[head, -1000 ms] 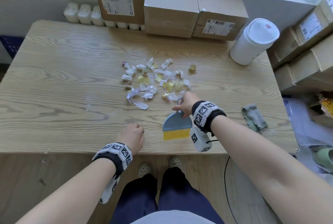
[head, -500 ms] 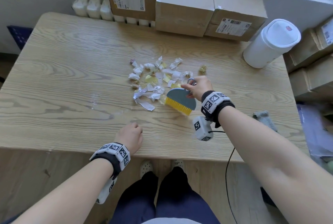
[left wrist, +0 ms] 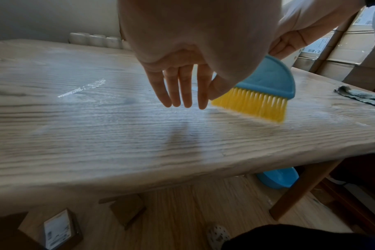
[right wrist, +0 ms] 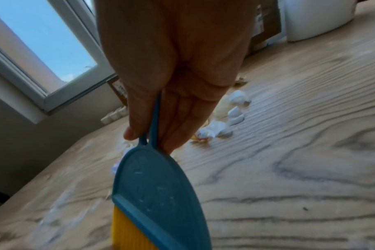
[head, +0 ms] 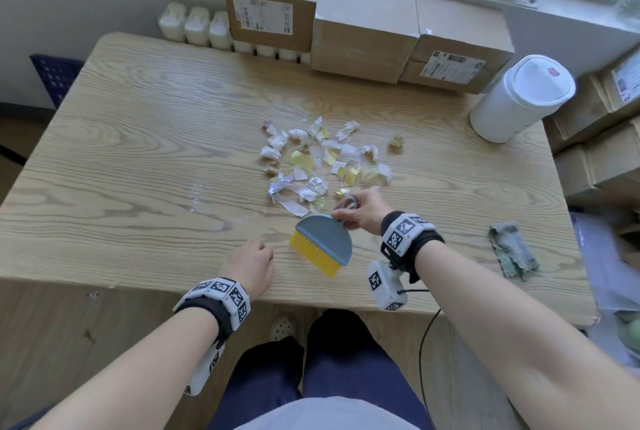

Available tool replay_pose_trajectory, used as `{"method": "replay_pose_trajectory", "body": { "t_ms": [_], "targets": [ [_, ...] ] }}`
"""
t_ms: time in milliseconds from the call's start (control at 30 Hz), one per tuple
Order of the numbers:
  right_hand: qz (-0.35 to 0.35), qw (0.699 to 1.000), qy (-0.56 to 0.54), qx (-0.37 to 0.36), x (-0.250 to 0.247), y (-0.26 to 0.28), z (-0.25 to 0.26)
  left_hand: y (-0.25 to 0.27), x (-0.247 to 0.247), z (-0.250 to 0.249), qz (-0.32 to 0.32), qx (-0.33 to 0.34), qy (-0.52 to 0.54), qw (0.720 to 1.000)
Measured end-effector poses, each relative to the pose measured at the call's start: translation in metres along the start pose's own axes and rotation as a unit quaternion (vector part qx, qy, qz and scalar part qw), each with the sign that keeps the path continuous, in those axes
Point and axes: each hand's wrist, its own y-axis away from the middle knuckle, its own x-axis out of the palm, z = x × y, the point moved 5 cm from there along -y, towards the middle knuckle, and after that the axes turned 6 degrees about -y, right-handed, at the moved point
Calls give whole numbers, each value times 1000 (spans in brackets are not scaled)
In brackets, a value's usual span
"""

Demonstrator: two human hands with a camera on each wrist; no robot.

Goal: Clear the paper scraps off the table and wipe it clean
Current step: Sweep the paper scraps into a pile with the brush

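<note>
Now right hand [head: 363, 210] grips brush [head: 323, 244] handle; left hand [head: 248, 265] relaxed, empty.

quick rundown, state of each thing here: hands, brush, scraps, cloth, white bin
right hand: grips the brush handle
left hand: fingers straight, holds nothing, above the table
brush: held tilted, bristles toward the near edge
paper scraps: loose pile, unswept
cloth: crumpled, untouched at right
white bin: lid closed
</note>
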Motion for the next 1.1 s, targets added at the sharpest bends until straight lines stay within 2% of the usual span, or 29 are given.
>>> {"method": "replay_pose_trajectory", "body": {
  "t_ms": [67, 167, 367, 500, 633, 867, 1000, 1100],
  "targets": [
    [25, 1000, 5, 14, 12, -7, -2, -1, 2, 1, 4, -10, -3, 1000],
    [29, 1000, 0, 13, 16, -19, 3, -5, 2, 2, 7, -24, 3, 1000],
    [-59, 998, -19, -20, -30, -46, 23, -14, -3, 13, 14, -52, 24, 998],
    [-27, 998, -52, -1, -46, -41, 31, -15, -9, 22, 5, -73, 33, 997],
    [20, 997, -76, -5, -22, -36, 50, -12, -12, 34, -4, -101, 18, 995],
    [62, 996, -68, -18, 64, -54, 77, -10, -22, 46, -39, -111, 26, 993],
    [14, 999, 18, -34, 57, -65, 75, -14, -27, 45, -24, -111, 15, 993],
    [-40, 998, 15, -38, 26, -69, 71, -19, -34, 36, -18, -94, -29, 995]
  ]
}}
